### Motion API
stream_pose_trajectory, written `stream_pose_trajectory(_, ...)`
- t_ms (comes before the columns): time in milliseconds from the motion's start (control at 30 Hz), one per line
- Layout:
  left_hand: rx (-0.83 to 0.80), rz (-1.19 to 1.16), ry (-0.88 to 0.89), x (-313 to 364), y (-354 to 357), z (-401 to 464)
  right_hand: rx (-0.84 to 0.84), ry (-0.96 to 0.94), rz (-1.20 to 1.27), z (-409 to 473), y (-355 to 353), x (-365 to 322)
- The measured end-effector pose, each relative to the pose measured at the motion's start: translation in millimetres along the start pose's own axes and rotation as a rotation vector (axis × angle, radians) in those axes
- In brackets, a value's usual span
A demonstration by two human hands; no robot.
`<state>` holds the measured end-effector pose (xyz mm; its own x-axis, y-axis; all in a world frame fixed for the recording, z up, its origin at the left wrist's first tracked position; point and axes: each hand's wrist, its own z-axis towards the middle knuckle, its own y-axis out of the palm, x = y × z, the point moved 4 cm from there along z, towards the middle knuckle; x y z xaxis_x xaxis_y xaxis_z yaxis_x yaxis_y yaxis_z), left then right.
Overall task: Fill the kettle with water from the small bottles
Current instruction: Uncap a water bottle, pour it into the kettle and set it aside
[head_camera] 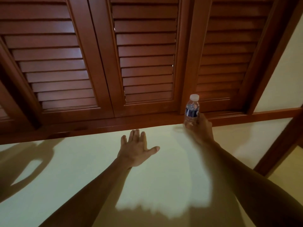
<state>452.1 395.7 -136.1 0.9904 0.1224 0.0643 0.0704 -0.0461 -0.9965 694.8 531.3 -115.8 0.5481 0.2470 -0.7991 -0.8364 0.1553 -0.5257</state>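
A small clear water bottle (192, 109) with a white cap (194, 97) and a dark label stands upright in the right hand (199, 129). The fingers wrap its lower half from behind and below, so the capped neck and label rise above them; the hand is blurred, and the single fingers cannot be told apart. The left hand (137, 149) is spread flat and released, palm down, fingers (136, 136) pointing away, well to the left of the bottle and touching nothing that can be made out. Behind both hands run a pale surface (82, 161) and brown louvred wooden shutters (146, 54).
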Motion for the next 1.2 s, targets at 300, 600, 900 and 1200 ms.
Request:
stream_pose_trajectory(300,0.002,-0.027,-0.004,0,1,-1,-0.034,0.032,-0.029,0,0,5)
stream_pose_trajectory(600,0.036,-0.038,-0.004,-1,1,2,-0.112,0.065,0.013,-2,-1,7)
stream_pose_trajectory(900,0.061,-0.066,0.000,-1,-1,2,-0.148,0.047,-0.018,-7,-6,0)
stream_pose_trajectory(1200,0.112,-0.139,0.021,-1,-8,-1,-0.037,0.119,0.099,-43,-19,-9)
